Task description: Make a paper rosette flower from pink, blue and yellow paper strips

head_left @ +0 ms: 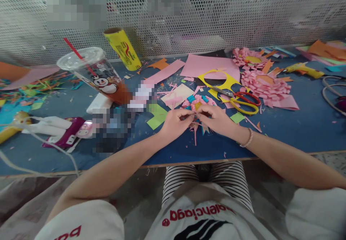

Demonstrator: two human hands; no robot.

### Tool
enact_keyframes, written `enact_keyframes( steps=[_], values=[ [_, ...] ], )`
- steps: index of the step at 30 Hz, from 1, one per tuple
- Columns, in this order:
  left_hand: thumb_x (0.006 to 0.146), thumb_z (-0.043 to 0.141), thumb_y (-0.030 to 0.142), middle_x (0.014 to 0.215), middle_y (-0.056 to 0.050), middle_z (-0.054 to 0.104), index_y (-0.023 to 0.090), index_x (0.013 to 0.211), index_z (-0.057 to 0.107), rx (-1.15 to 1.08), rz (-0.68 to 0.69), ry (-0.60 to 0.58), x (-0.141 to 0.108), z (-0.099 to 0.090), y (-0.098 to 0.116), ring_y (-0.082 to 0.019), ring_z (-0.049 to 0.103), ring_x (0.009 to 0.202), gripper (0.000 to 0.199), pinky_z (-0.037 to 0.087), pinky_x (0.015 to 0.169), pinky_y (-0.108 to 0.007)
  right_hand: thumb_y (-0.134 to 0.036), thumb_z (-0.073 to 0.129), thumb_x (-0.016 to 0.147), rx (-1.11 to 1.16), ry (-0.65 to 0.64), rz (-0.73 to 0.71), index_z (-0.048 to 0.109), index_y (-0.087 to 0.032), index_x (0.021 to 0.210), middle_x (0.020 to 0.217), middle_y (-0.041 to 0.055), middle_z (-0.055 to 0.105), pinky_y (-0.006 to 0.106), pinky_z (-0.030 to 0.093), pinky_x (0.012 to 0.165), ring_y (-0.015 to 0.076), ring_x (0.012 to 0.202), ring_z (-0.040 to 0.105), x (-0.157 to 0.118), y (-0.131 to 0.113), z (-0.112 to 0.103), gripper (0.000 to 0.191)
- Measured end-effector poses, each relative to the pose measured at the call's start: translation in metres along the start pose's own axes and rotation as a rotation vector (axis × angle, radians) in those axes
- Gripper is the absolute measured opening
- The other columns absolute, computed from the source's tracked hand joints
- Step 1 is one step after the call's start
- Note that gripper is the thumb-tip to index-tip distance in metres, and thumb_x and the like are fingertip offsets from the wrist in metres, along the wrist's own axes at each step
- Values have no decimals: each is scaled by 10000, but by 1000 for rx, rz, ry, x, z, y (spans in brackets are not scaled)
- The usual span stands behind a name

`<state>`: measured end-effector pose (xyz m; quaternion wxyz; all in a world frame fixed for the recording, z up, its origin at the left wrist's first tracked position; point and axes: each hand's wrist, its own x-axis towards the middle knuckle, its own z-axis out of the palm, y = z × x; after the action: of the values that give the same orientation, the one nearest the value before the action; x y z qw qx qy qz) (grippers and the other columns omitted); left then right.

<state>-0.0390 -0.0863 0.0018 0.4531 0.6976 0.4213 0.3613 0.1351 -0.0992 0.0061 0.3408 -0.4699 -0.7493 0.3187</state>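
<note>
Both hands meet over the blue surface, a little in from its near edge, at a small paper flower with pink and blue loops around a yellow middle. The left hand and the right hand come in from either side, thumb and forefinger drawn together on each, fingertips almost touching one another as they pinch the flower's near side; just which bit of paper sits between them I can't make out from here. A beaded bracelet circles the right wrist. Just beyond that hand, red-and-yellow-handled scissors lie with their blades over a yellow sheet with a round hole cut in it. A pink sheet is spread toward the far edge, and two larger pink flowers, one nearer and one behind it, rest to its right, with a yellow glue gun past them. Near the left hand is a green scrap; farther left, a clear lidded cup holds a red straw, a yellow tube standing behind it.
</note>
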Motion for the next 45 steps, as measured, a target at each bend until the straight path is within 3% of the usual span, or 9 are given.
enact_keyframes(
  steps=[5, 10, 19, 27, 45],
  values=[
    [776, 558, 234, 709, -28, 699, 148, 810, 712, 6, 1, -24, 0, 0, -3, -147, 655, 621, 179, 549, 595, -241, -232, 494, 822, -77, 67, -60, 556, -159, 704, 713, 13, 560, 254, 347, 579, 102, 621, 466, 0, 2, 1, 151],
    [775, 541, 223, 666, -20, 678, 144, 754, 688, 81, 34, -43, 1, 0, -5, -142, 635, 615, 168, 526, 586, -232, -222, 500, 810, -90, 63, -62, 524, -165, 668, 667, -1, 521, 257, 323, 563, 99, 597, 435, 0, 2, 1, 155],
    [792, 515, 215, 692, -13, 678, 157, 799, 679, 48, 48, -31, -1, 2, 0, -135, 638, 629, 174, 518, 618, -239, -370, 452, 873, 262, -74, 23, 375, -185, 591, 571, -50, 311, 250, 232, 501, 71, 517, 298, 4, 7, -1, 346],
    [816, 492, 210, 678, -11, 668, 160, 761, 664, 123, 86, -66, 0, 1, 1, -135, 632, 653, 187, 501, 615, -226, -383, 483, 870, 176, -33, 33, 413, -176, 587, 553, -48, 350, 252, 227, 495, 65, 520, 305, 4, 3, -1, 358],
    [831, 524, 265, 709, -20, 673, 151, 774, 641, -84, 1, -122, -3, 3, 6, -132, 647, 638, 172, 549, 639, -249, -319, 508, 845, 172, -16, 25, 401, -177, 569, 567, -47, 348, 253, 232, 500, 62, 524, 301, 3, 1, -2, 329]
  ],
)
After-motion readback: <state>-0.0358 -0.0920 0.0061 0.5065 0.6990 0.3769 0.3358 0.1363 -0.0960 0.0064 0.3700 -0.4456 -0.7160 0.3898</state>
